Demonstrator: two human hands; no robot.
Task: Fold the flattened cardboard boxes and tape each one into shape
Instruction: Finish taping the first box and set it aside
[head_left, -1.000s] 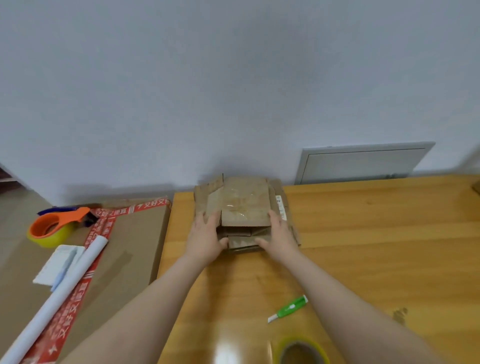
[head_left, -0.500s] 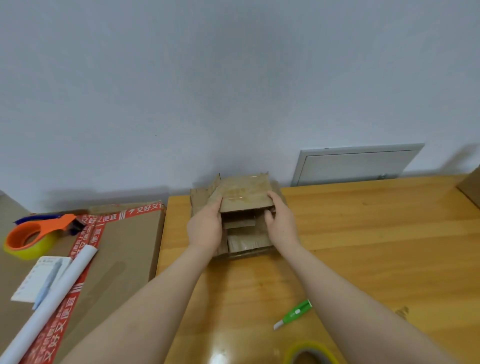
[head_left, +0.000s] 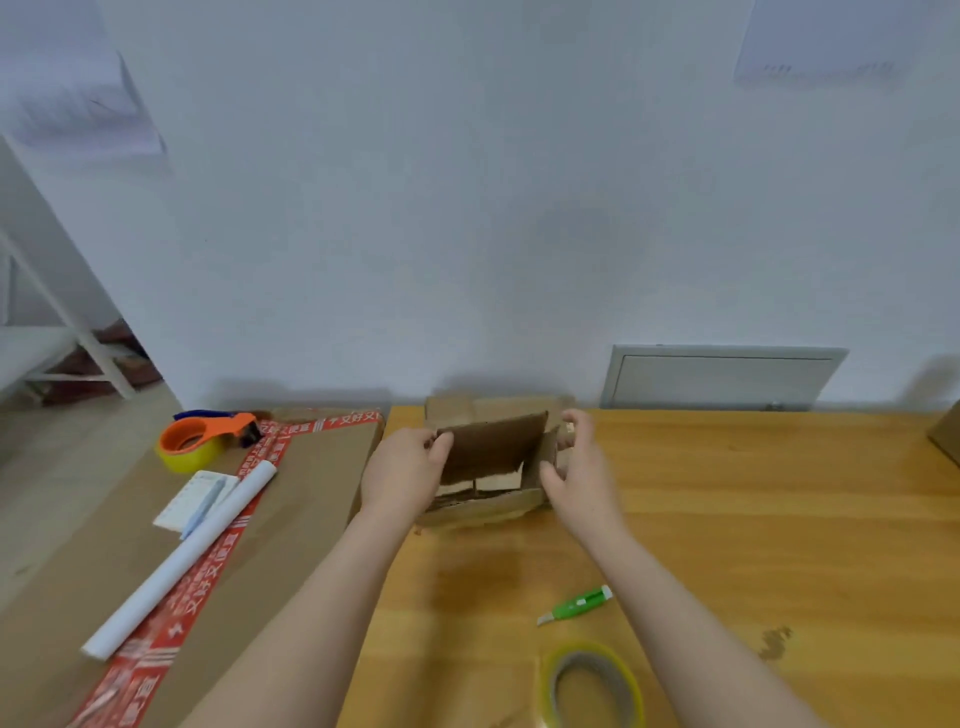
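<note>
A small cardboard box (head_left: 488, 457) stands at the far edge of the wooden tabletop (head_left: 727, 519), close to its far left corner and just in front of the wall. It is partly raised into shape, with its opening turned up and toward the camera. Inside, the dark brown far wall and the paler bottom flaps show, the flaps meeting at a seam. More flat cardboard (head_left: 498, 405) lies right behind it against the wall.

The left hand (head_left: 402, 470) grips the box's left wall, thumb tip on the upper corner of the brown panel. The right hand (head_left: 576, 467) grips the right wall, thumb toward the inside and fingers curled round the outside; this hand is blurred, so the exact contact is hard to read. The hands are apart, with the box between them.

Nearer the front edge lie a green utility knife (head_left: 576, 605) and, at the front edge itself, a roll of clear tape (head_left: 592, 686) lying flat.

A large carton (head_left: 311, 467) sealed with red printed tape stands against the tabletop's left edge. On its top are an orange tape dispenser (head_left: 205, 441) loaded with a yellow roll, a white paper roll (head_left: 182, 561), and a notepad (head_left: 189, 496) with a pale blue pen (head_left: 203, 508) across it.
</note>
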